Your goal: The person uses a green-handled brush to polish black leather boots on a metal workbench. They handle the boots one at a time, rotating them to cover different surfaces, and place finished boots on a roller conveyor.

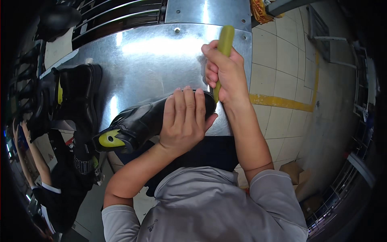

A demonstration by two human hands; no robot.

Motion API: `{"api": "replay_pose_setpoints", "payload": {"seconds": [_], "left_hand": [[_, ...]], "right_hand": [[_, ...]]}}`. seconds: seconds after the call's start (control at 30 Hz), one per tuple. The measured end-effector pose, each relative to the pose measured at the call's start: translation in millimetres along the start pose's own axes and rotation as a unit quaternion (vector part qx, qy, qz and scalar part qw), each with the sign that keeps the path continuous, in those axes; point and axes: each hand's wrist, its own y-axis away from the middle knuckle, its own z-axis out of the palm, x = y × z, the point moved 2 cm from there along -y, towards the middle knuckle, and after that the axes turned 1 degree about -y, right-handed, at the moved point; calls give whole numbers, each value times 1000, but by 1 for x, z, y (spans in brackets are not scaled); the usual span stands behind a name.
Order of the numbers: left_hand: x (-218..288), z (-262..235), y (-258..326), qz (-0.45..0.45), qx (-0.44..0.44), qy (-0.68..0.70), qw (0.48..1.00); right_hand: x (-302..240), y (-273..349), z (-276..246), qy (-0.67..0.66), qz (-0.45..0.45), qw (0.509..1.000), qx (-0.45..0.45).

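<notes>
A black boot (139, 119) lies on its side at the table's near edge, its toe end to the right and a yellow-green patch (111, 138) showing at its left end. My left hand (184, 115) is closed over the boot's front part, fingers across the top and thumb at the near side. In the fist of my right hand (225, 72) is a yellow-green rod-shaped handle (226, 40), held upright in the picture. Its lower end meets the rim of the boot's toe end; what tip it has there is hidden.
The shiny metal table (157, 60) carries another pair of black boots (78, 86) at its left. A metal rack (125, 18) adjoins the far edge. On the left a co-worker's arms (38, 157) reach toward more boots. A yellow line (282, 103) crosses the tiled floor on the right.
</notes>
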Motion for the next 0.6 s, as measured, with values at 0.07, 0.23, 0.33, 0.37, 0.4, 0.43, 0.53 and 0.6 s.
{"api": "replay_pose_setpoints", "payload": {"seconds": [0.07,0.23,0.33,0.37,0.4,0.43,0.53,0.6], "left_hand": [[-4,-1,6,-16,-6,-10,1000],[-17,-23,11,65,25,208,976],[-37,-85,67,48,266,195,943],[-67,-97,93,-71,263,182,945],[-101,-102,114,-174,253,187,933],[-130,-90,133,-312,432,145,834],[-227,-72,131,-433,236,238,836],[-250,-66,89,-516,53,209,829]], "right_hand": [[6,-9,14,18,11,999,-33],[4,-12,30,102,-8,989,-108],[-3,-3,20,161,-58,976,-136],[-6,3,15,181,-74,971,-140],[-12,10,0,189,-92,971,-114],[-11,19,-7,199,-100,969,-109],[-4,43,-20,237,-59,964,-106],[18,38,-36,240,-55,962,-120]]}}
